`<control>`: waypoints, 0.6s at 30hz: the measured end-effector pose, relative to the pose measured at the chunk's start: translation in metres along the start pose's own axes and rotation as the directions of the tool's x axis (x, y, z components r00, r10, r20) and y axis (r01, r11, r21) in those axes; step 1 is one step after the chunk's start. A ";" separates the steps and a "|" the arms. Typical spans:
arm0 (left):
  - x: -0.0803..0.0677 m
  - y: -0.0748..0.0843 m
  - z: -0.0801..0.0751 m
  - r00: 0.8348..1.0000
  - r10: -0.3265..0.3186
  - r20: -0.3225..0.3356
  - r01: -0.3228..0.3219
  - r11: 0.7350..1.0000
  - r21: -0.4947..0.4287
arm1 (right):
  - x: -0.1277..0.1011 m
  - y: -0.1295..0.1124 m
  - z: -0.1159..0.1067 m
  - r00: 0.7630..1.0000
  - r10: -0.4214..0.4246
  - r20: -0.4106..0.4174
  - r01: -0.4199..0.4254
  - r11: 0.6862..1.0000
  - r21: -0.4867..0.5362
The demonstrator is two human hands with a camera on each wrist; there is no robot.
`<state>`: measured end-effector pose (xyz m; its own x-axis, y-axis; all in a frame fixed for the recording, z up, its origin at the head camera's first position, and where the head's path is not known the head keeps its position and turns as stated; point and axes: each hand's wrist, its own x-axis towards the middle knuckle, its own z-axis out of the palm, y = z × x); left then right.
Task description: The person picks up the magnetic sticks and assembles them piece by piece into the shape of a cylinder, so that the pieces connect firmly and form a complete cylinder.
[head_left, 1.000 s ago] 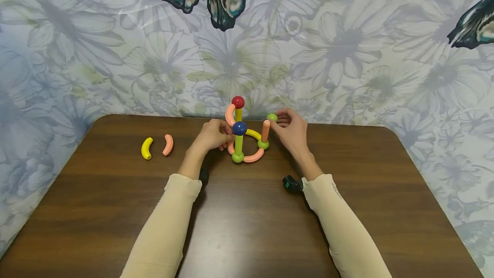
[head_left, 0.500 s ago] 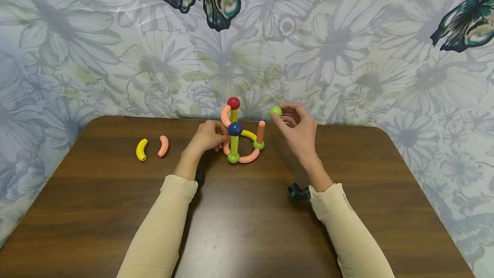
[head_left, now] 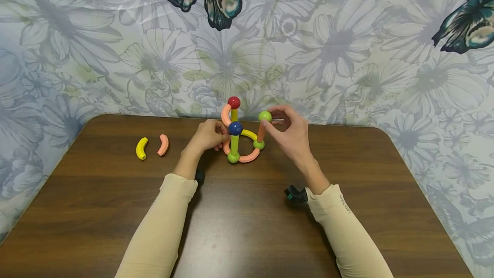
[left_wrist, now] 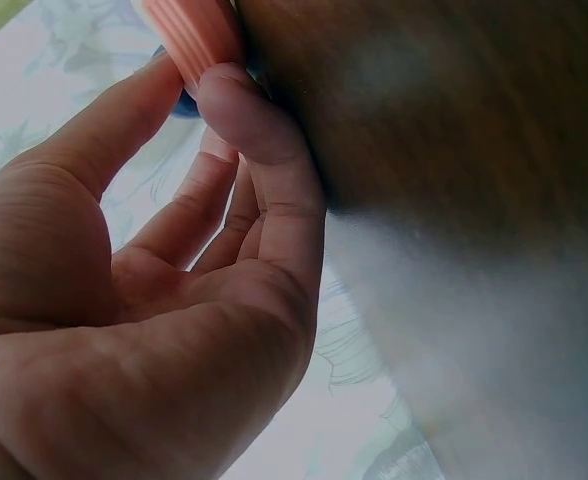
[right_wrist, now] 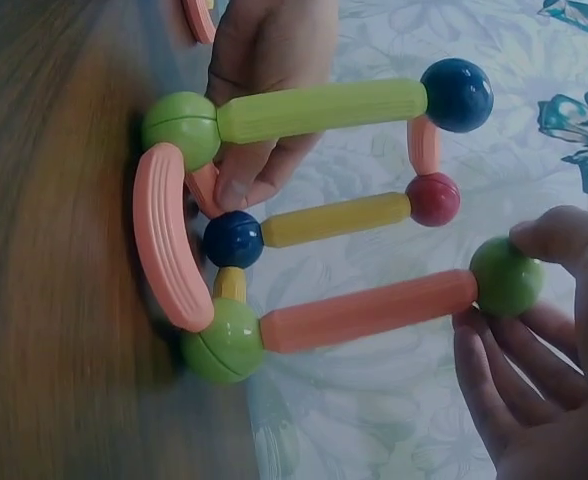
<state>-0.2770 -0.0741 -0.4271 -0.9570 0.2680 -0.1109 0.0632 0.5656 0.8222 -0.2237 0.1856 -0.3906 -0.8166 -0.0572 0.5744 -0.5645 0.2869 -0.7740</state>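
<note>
My left hand pinches a pink curved piece at the structure's 9 o'clock. My right hand pinches the green ball atop the pink rod. Best seat it centered, base steady.

Green ball atop upright pink stick

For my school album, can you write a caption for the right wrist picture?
Right hand holds a green ball on top of an orange stick.
</note>
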 end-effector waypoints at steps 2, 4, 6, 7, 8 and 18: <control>0.000 0.001 0.000 1.000 0.001 -0.001 -0.001 1.000 0.000 | 0.001 0.004 -0.002 1.000 0.009 0.023 -0.009 1.000 -0.002; -0.001 0.002 0.000 1.000 0.002 -0.001 -0.002 1.000 -0.001 | 0.002 0.006 -0.005 0.998 0.022 0.065 -0.022 1.000 -0.003; -0.001 0.002 0.000 1.000 0.001 0.001 -0.001 1.000 0.000 | 0.003 0.009 -0.009 0.988 0.059 0.142 -0.061 0.998 0.009; -0.001 0.002 0.000 1.000 -0.001 0.003 0.001 1.000 0.002 | 0.003 0.011 -0.011 0.979 0.084 0.188 -0.087 0.996 0.008; 0.000 0.002 0.000 1.000 -0.001 0.006 0.001 1.000 0.004 | 0.004 0.013 -0.014 0.966 0.116 0.232 -0.118 0.993 -0.007; 0.001 0.004 0.001 0.999 0.038 -0.008 -0.038 0.999 0.011 | 0.000 0.045 -0.018 0.834 0.279 0.476 -0.184 0.954 -0.237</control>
<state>-0.2777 -0.0711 -0.4246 -0.9560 0.2833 -0.0756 0.1023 0.5639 0.8194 -0.2466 0.2156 -0.4207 -0.8959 -0.4231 0.1356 -0.3596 0.5112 -0.7806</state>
